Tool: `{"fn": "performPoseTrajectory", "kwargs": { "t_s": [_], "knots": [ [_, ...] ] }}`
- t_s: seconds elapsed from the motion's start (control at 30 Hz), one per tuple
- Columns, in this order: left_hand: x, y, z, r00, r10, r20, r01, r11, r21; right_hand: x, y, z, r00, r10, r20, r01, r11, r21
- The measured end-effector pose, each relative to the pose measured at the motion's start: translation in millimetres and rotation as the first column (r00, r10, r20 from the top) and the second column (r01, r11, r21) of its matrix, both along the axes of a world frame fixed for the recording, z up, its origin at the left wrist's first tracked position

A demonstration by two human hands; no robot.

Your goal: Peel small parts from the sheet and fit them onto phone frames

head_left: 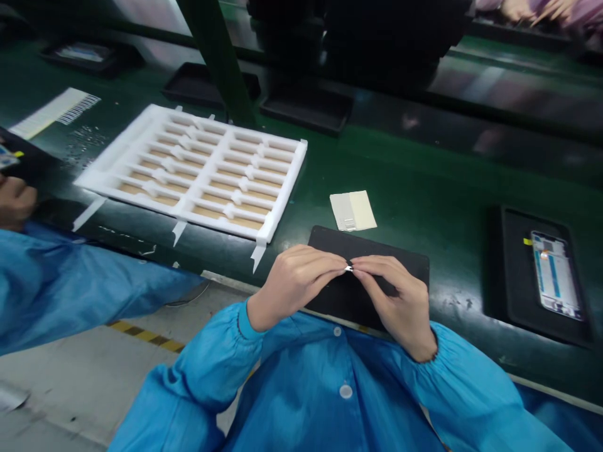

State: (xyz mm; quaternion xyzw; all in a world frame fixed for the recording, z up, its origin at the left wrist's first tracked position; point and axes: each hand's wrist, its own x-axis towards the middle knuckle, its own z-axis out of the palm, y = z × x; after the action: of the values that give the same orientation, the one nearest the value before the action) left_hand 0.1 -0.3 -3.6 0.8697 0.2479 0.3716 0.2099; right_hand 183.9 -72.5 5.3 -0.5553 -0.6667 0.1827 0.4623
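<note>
left hand (301, 273), small white piece (349, 269) and right hand (400, 295) meet above a black mat (339, 298).
beyond a white slotted tray (117, 144) on the left, the left hand's thumb and forefinger pinch the piece's left side; at the middle, the piece sits between both hands' fingertips, which are so close that i cannot tell whether they touch. a light, steady grip low over the mat would probably serve best, with small, even finger moves. its long axis seems to run side to side, left hand to right; which end is the front is too small to tell. past a pale card (353, 210), the right hand pinches the other side; farther right, a phone-shaped part (556, 273) lies in a black tray (516, 276).
</note>
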Motion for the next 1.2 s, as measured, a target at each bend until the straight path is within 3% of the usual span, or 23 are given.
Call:
{"fn": "performPoseTrajectory", "kwargs": {
  "t_s": [0.23,0.4,0.67,0.87,1.2],
  "knots": [
    [1,0,-2.1,1.000,0.013,-0.016,-0.013,1.000,0.009,-3,1,-0.3,0.998,-0.070,0.001,0.070,0.997,-0.022],
    [0,0,-2.9,1.000,-0.002,-0.021,0.002,1.000,0.017,-2,0,-1.3,0.992,-0.126,-0.018,0.127,0.981,0.147],
    [-2,-2,-2.2,1.000,-0.016,-0.011,0.016,1.000,0.008,-2,3,-13.6,0.976,-0.097,0.194,0.033,0.949,0.313],
    [-5,-6,-3.9,1.000,-0.024,0.007,0.024,1.000,-0.015,-5,0,-18.0,0.960,-0.094,0.262,0.006,0.948,0.318],
    [-5,-6,-3.4,1.000,-0.019,0.017,0.020,1.000,-0.006,0,-5,-9.8,0.941,-0.033,0.337,-0.072,0.953,0.293]
  ]
}}
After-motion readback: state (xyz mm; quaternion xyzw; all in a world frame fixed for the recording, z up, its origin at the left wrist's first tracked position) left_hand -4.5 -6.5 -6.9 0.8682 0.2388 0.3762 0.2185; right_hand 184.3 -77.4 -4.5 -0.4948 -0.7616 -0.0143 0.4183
